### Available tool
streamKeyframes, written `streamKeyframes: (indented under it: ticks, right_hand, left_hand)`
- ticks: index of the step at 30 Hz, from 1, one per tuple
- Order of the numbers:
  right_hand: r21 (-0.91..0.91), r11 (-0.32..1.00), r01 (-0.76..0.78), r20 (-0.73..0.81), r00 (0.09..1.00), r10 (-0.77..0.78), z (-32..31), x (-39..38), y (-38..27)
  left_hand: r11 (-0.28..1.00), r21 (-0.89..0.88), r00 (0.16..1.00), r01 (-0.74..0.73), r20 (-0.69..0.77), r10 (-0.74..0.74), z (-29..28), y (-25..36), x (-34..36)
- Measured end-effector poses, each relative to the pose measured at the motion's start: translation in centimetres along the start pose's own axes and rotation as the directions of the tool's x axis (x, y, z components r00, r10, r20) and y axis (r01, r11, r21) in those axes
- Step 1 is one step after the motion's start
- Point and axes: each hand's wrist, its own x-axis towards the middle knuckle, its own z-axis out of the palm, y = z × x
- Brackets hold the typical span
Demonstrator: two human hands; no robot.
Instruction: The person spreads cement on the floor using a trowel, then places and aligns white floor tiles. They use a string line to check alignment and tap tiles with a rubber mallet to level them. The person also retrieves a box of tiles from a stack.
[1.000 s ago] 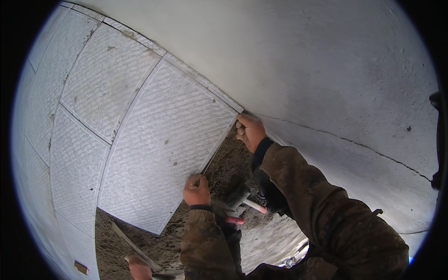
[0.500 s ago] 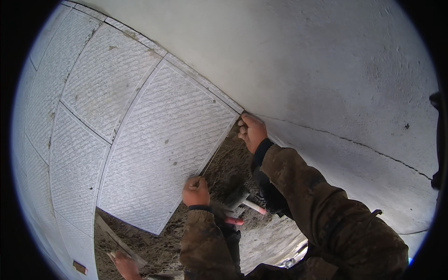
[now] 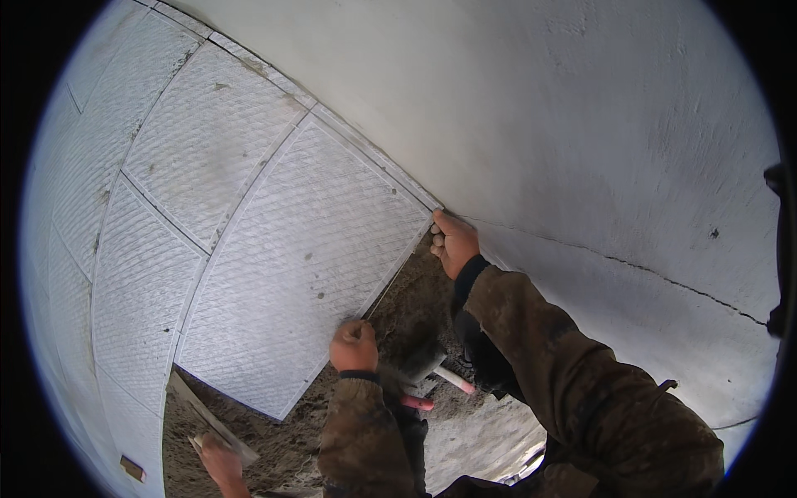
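Pinching at the ribbed tile (image 3: 307, 257), left hand (image 3: 354, 345) and right hand (image 3: 456, 245), each grip narrow, contents unclear.

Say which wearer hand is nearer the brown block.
Left. Left hand is up and right of the brown block, at the edge of the tile; right hand is farther that way, at the tile's corner.

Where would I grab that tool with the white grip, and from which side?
Probably around the middle of its white grip, coming from the picture's lower side. The grip is slim and straight, slanting down from the dark head to a red end, so fingers should wrap it easily. Dark clothing crowds its upper right.
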Motion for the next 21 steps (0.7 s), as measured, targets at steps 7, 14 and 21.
streamKeyframes:
  ticks: [7,14,21]
  right_hand:
    - [0.01,1.0,-0.025,-0.02,0.999,0.025,0.4,-0.2,-0.3]
    - [0.003,1.0,-0.013,-0.001,1.0,0.013,0.1,-0.1,0.0]
    - [-0.045,0.999,0.02,-0.017,1.0,-0.02,-0.8,-0.2,0.4]
  left_hand:
    - [1.0,-0.023,1.0,-0.009,-0.002,0.009,0.0,-0.1,-0.1]
    - [1.0,-0.026,1.0,-0.01,-0.011,0.01,-0.1,0.3,-0.2]
    - [0.998,0.056,1.0,-0.006,0.03,0.004,-0.6,0.9,-0.3]
